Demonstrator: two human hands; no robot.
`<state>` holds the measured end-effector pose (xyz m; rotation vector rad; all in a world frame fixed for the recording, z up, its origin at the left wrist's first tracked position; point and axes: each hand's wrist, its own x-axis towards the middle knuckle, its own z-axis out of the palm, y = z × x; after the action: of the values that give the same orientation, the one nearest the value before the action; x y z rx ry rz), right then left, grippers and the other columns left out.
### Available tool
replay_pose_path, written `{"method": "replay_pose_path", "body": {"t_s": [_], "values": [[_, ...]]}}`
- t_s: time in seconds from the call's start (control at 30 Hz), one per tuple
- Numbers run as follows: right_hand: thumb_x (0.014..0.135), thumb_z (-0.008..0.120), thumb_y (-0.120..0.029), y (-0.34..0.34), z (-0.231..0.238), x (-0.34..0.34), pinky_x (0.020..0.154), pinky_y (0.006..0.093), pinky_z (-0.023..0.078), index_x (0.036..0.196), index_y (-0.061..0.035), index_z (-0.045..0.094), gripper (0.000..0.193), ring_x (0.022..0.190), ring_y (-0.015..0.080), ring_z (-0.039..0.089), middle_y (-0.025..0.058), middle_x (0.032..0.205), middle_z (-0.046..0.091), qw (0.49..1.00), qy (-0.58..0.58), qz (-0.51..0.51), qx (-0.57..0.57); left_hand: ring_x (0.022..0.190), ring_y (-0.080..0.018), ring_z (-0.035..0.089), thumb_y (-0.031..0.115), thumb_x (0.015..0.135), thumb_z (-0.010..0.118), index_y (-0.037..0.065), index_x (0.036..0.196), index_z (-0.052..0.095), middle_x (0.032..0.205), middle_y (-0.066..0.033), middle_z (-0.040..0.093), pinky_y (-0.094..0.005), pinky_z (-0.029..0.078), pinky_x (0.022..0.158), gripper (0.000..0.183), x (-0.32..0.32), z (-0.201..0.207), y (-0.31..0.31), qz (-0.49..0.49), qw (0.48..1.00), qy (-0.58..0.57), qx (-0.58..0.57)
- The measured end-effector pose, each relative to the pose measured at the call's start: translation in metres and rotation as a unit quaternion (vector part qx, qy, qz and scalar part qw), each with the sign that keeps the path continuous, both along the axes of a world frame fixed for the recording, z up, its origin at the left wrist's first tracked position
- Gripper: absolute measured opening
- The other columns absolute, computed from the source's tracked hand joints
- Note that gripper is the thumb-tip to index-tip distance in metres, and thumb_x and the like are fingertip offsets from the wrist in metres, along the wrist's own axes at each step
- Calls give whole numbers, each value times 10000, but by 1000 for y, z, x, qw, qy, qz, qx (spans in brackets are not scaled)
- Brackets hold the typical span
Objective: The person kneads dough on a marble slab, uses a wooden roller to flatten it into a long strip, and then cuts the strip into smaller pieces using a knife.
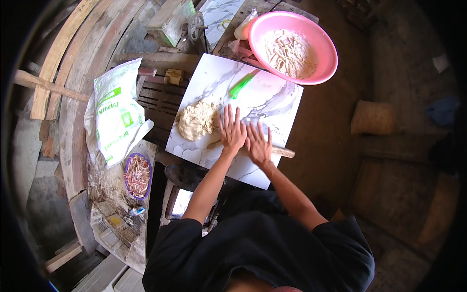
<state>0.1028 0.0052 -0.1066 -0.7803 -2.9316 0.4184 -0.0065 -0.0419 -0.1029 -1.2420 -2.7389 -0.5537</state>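
Both my hands lie palm down, side by side, over a white marble-patterned board (209,78). My left hand (232,130) has its fingers stretched forward beside a rough lump of pale dough (195,121). My right hand (258,142) is flat too, its thumb side near the left. A wooden stick (283,152) lies crosswise by my wrists, its end showing to the right. What sits directly under my palms is hidden. Beyond my fingers is a knife with a bright green handle (241,87). A pink basin (327,41) at the far right holds floured dough strips (288,52).
Left of the board lies a white plastic sack with green print (116,109). Below it, a purple-rimmed bowl (148,168) holds thin reddish pieces. A metal hand wheel (196,27) stands at the back. Wooden planks (65,53) line the left, and a tan block-like object (373,118) is at right.
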Motion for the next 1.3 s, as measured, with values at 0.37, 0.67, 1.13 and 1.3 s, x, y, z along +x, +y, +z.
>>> {"method": "replay_pose_path", "body": {"t_s": [0.37,0.67,1.13,1.3], "values": [[852,324,-268,-17,15,5,1014,489,28,1303,-128,277,475,1279,192,152,31,1372,216,1000,-7,0,22,1272,-256,162,248,824,396,76,1261,340,1351,-168,213,-427,106,1023,472,7,2,-15,-3,999,26,-20],[865,281,-293,39,15,-39,1012,497,34,1298,-146,283,457,1279,205,142,50,1375,202,998,6,-16,62,1256,-310,159,303,857,371,20,1266,292,1348,-205,172,-436,143,1018,504,-34,-1,40,37,999,1,27],[857,306,-283,13,11,-30,1010,509,15,1298,-148,284,462,1283,198,132,42,1380,190,999,25,-17,41,1264,-291,151,272,843,385,29,1261,310,1356,-177,182,-436,136,1016,489,-23,3,13,31,999,11,19],[870,259,-299,40,14,-48,1012,500,-3,1298,-157,279,451,1287,195,110,52,1386,166,999,17,-10,40,1249,-323,169,258,854,375,-7,1247,314,1348,-208,169,-441,150,1015,477,-41,-4,37,49,997,-1,59]]}}
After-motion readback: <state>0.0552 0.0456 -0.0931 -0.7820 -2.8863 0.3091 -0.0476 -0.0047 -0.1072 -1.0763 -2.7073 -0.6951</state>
